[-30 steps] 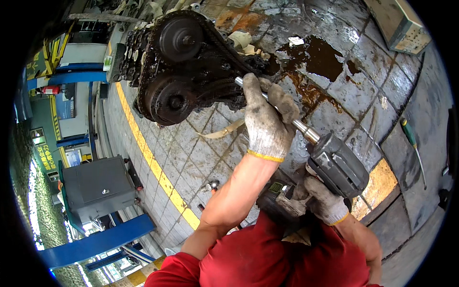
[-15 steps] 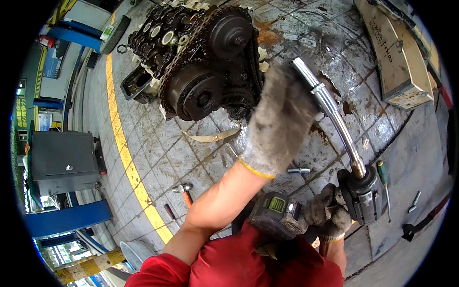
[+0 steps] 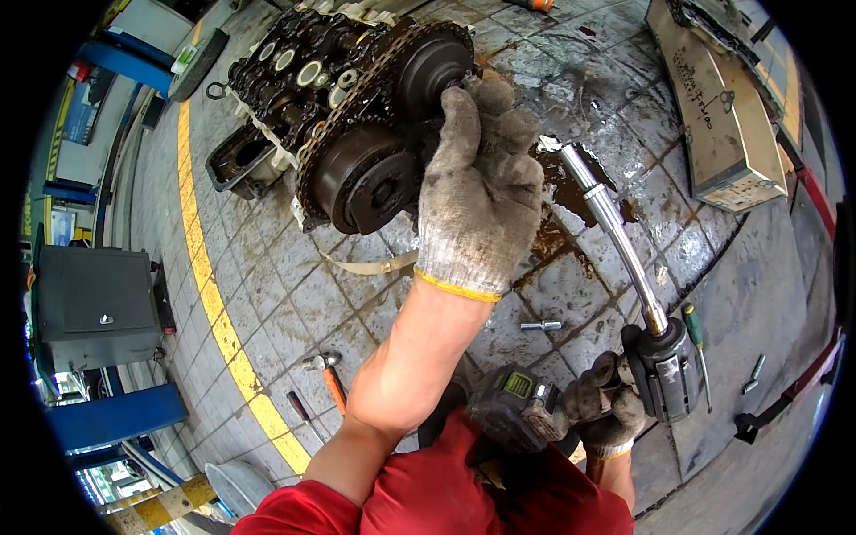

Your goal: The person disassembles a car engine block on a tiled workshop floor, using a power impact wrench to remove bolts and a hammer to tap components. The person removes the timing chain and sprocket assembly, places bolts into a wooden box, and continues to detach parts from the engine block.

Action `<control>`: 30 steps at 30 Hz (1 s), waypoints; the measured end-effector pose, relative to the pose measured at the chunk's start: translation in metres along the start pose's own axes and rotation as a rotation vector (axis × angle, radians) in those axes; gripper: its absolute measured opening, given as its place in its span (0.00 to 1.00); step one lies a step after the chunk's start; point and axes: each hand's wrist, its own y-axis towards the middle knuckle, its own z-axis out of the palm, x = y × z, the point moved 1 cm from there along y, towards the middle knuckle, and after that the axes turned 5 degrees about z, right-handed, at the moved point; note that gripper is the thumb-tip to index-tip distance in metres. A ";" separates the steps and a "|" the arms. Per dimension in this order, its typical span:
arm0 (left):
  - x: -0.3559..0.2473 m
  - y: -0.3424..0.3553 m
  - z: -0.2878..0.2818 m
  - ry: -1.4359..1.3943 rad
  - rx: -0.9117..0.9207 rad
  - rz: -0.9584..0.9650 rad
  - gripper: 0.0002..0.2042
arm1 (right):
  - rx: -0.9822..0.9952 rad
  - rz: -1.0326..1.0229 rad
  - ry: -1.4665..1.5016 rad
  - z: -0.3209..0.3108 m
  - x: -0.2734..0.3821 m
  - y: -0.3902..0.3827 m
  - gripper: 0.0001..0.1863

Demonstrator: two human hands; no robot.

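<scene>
My left hand (image 3: 477, 187), in a dirty grey glove, reaches to the black engine's upper pulley (image 3: 428, 62), its fingers curled near the hub; what they hold, if anything, is hidden. The engine (image 3: 290, 98) is oily, with a chain (image 3: 348, 100) and a larger lower pulley (image 3: 357, 178). My right hand (image 3: 606, 406), also gloved, grips a dark cordless impact wrench (image 3: 664, 379) at the lower right. A long silver extension (image 3: 620, 232) with a socket (image 3: 580, 169) rises from the tool, angled up and left, to the right of my left hand.
Floor tiles (image 3: 285, 312) carry oil stains, a loose socket (image 3: 539, 325), a hammer (image 3: 334, 383) and screwdrivers (image 3: 700, 339). A wooden box (image 3: 713, 125) lies at right. A grey cabinet (image 3: 94, 303), blue lift parts (image 3: 116, 410) and a tyre (image 3: 192, 76) are at left.
My left hand has left the silver extension and moved up and left onto the engine. The wrench swung right and downward, with the extension pointing more upright, still in my right hand.
</scene>
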 end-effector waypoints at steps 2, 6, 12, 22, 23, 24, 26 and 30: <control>-0.001 -0.002 0.004 0.026 -0.031 0.020 0.11 | -0.030 -0.003 -0.023 0.001 0.000 -0.001 0.27; 0.001 -0.002 0.005 0.046 -0.077 0.051 0.10 | 0.012 0.062 0.009 -0.008 0.001 -0.007 0.27; 0.014 -0.003 0.001 0.319 0.054 0.192 0.15 | -0.018 0.041 -0.027 -0.017 0.001 -0.006 0.23; 0.026 -0.099 -0.090 0.814 -0.240 -0.092 0.18 | -0.070 0.228 -0.031 -0.048 -0.073 -0.002 0.20; 0.020 -0.104 -0.094 0.810 -0.297 -0.087 0.18 | -0.050 0.241 -0.035 -0.043 -0.073 -0.001 0.17; 0.013 -0.108 -0.098 0.854 -0.294 -0.064 0.18 | -0.049 0.295 -0.001 -0.037 -0.074 0.001 0.18; 0.003 -0.116 -0.100 0.904 -0.303 -0.023 0.17 | -0.053 0.379 -0.020 -0.034 -0.074 0.004 0.23; -0.008 -0.122 -0.082 0.922 -0.301 0.040 0.17 | -0.029 0.422 -0.079 -0.028 -0.078 0.006 0.38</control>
